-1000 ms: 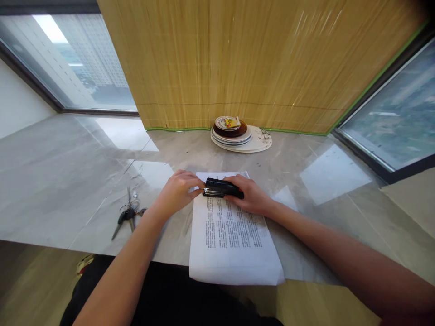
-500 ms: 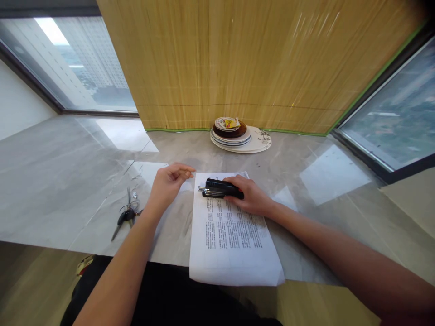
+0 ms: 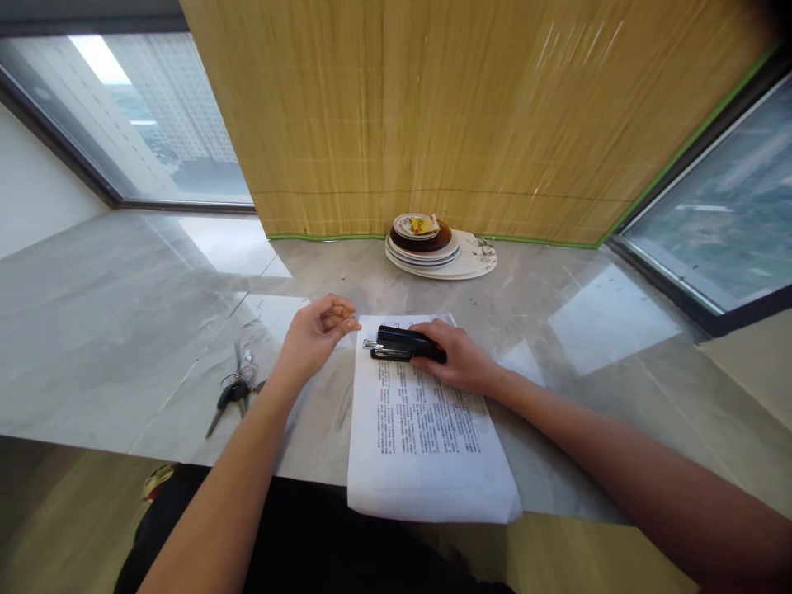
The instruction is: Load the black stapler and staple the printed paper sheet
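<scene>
A printed sheet of paper lies on the grey marble counter, its near edge hanging over the front. A black stapler rests on the sheet's top left part, nose pointing left. My right hand is wrapped round the stapler's rear. My left hand hovers just left of the sheet's top corner, lifted off the paper, fingers curled loosely with the palm turned up. Nothing shows in it.
A bunch of keys lies left of my left arm. A stack of plates with a small yellow packet on top stands at the back against a bamboo blind. Windows flank both sides.
My left hand has let go of the stapler's nose and the paper, drawn back to the left and turned palm up. My right hand and the stapler have stayed put.
</scene>
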Action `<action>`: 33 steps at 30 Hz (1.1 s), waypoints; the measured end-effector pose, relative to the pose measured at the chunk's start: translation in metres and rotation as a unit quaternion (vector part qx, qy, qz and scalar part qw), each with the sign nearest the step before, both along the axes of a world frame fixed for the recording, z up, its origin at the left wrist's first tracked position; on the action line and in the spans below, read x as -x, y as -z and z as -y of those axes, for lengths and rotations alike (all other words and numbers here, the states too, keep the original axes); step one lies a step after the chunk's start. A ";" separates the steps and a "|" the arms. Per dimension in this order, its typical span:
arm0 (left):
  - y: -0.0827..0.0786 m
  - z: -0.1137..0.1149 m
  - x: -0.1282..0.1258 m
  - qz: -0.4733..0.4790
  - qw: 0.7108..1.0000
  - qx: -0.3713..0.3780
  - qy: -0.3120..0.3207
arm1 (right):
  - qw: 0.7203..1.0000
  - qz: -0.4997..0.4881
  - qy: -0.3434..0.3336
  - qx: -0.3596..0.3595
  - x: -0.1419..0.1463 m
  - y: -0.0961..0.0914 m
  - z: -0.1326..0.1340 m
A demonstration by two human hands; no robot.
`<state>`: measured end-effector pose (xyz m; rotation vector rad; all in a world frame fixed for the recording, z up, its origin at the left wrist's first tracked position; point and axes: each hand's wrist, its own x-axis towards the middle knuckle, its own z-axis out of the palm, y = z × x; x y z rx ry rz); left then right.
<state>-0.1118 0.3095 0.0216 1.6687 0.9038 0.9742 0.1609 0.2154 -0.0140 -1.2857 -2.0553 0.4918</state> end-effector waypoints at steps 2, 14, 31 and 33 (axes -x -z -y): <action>0.002 -0.001 0.000 -0.036 0.999 -0.004 0.001 | 1.000 0.001 0.002 0.000 0.000 0.000 0.000; 0.003 0.003 -0.002 -0.153 0.981 -0.114 -0.019 | 1.000 0.003 0.000 -0.002 -0.001 0.002 0.000; 0.034 0.000 -0.016 -0.123 0.991 -0.044 -0.003 | 1.000 0.000 0.006 -0.009 -0.002 0.003 -0.001; 0.037 -0.001 -0.016 -0.116 0.992 -0.045 0.001 | 1.000 0.001 0.005 -0.008 -0.002 0.003 -0.001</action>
